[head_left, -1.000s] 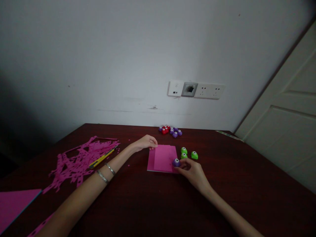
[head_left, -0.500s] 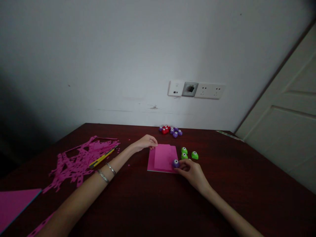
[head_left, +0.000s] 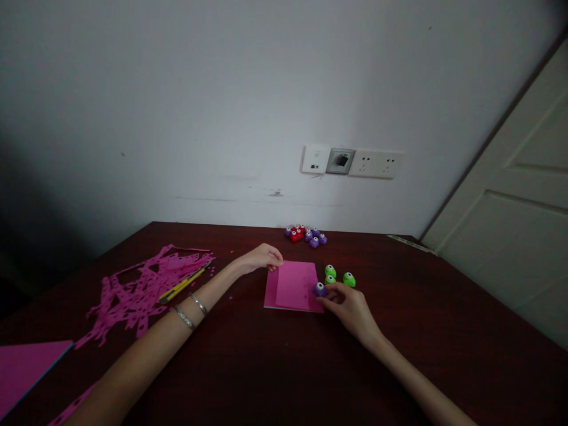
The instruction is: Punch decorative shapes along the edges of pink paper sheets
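My left hand (head_left: 262,258) pinches the top left corner of a small pink paper sheet (head_left: 293,283). This sheet lies over a larger pink pad (head_left: 270,296) on the dark table. In the thumb and fingers of my right hand (head_left: 354,307) is a small purple craft paper punch (head_left: 319,289) with a white round button, at the sheet's lower right edge. Small dark marks, perhaps punched holes, show near that edge. Close behind my right hand stand green craft punches (head_left: 330,271), with another green punch (head_left: 349,279) to their right.
Red punches (head_left: 296,235) and purple punches (head_left: 315,241) cluster near the wall. On the left lie a tangle of punched pink strips (head_left: 128,296), a yellow utility knife (head_left: 181,286) and a large pink sheet (head_left: 31,370). Sockets (head_left: 370,164) are on the wall; a white door (head_left: 523,219) is at right.
My right hand with the purple punch has shifted slightly right and away from me along the paper's edge. The small sheet's top edge has dropped slightly since half a second ago. My left hand stays put.
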### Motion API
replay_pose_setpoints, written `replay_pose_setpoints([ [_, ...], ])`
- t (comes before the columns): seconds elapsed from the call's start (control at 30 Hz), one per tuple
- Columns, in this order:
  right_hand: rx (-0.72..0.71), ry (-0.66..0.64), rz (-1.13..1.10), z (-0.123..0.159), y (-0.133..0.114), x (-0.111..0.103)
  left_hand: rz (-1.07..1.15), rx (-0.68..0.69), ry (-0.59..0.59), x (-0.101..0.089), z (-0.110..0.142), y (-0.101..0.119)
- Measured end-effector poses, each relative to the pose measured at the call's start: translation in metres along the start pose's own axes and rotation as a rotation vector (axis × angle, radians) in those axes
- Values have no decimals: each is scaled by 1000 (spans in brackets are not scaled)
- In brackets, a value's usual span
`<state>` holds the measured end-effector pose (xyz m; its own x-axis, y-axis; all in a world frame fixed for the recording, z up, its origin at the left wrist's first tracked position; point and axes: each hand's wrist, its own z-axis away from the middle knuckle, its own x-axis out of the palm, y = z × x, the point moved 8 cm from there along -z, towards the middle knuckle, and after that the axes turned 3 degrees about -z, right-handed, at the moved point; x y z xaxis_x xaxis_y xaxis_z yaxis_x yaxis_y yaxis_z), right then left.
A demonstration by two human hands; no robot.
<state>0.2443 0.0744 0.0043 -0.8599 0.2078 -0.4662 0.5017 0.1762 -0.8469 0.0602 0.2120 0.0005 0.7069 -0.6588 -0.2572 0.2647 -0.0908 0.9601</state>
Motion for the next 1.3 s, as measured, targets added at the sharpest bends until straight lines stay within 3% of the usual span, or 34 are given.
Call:
replay_pose_setpoints([
  [0.53,8,-12,6,2,-7,2,50,-20,-41,10,-2,-5],
  [1.3,-13,-15,26,3,-8,2,33,-49,21,8,-2,-5],
])
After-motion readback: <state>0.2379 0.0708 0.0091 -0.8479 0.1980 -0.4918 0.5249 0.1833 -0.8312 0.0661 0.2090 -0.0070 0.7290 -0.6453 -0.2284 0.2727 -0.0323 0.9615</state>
